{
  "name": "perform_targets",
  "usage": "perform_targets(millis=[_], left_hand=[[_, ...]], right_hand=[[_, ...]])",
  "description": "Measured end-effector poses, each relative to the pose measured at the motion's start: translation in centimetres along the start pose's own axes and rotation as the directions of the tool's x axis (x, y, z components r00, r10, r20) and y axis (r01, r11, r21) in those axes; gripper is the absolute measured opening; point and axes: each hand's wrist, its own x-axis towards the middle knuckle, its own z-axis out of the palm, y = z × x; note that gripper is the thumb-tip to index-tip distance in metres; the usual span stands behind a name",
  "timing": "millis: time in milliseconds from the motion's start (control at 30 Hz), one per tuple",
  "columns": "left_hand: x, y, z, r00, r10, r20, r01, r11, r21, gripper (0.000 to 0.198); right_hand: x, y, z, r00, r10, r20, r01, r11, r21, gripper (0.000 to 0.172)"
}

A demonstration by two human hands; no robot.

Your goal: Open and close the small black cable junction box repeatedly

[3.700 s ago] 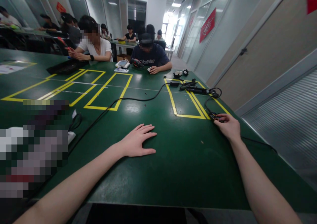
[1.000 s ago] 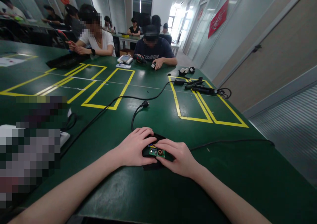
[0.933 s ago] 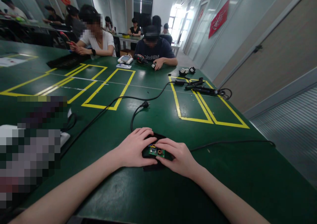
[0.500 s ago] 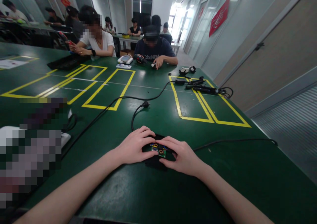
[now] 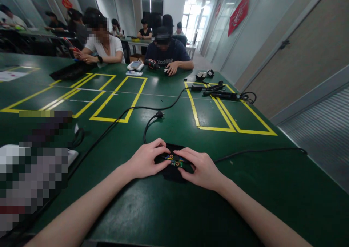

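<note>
Around the small circuit board (image 5: 177, 163), taken as the clock's centre, the left forearm (image 5: 89, 208) enters from about eight o'clock and the right forearm (image 5: 253, 211) from about four, both low over the green table (image 5: 174, 210), likely to keep such fine handling steady. Wrists almost level, fingers curved, the two hands mirror each other. At nine o'clock the left hand (image 5: 149, 159), half closed, has the board's near end between thumb and fingertips. At three o'clock the right hand (image 5: 203, 168) curls about the other end; whether its thumb presses the board or the black casing (image 5: 174, 175) underneath is too small to tell. Gripping from opposite ends probably stops the board twisting and leaves its coils and wires uncovered.

Farther out, a plug (image 5: 159, 114) lies toward eleven o'clock, its cord curving down to the left hand, while a thin cable (image 5: 245, 151) runs out past three. Beyond, toward one o'clock, black tools (image 5: 223, 95) lie across yellow tape (image 5: 216, 128), perhaps laid aside to leave elbow room. Past twelve, a co-worker's hand (image 5: 172, 68) rests near a power tool (image 5: 152, 64).
</note>
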Motion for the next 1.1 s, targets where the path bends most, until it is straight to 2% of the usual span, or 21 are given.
perform_targets(millis=[167,433,933,1100], left_hand=[[-0.1,-0.5,-0.5,1.0,-0.007,0.016,0.007,1.0,-0.005,0.017],[0.3,-1.0,-0.5,0.997,-0.021,0.081,0.018,0.999,0.03,0.018],[0.5,-1.1,-0.1,0.991,-0.107,0.083,0.097,0.989,0.114,0.014],[0.4,-1.4,-0.1,0.996,-0.077,0.048,0.072,0.992,0.102,0.02]], right_hand=[[0.1,0.1,0.0,1.0,-0.011,0.013,0.012,0.999,-0.04,0.05],[0.6,0.5,0.5,0.999,-0.001,-0.05,0.0,1.0,-0.021,0.041],[0.8,1.1,0.6,0.997,-0.006,-0.075,0.003,0.999,-0.047,0.033],[0.6,1.3,-0.5,0.994,0.07,-0.088,-0.075,0.996,-0.054,0.027]])
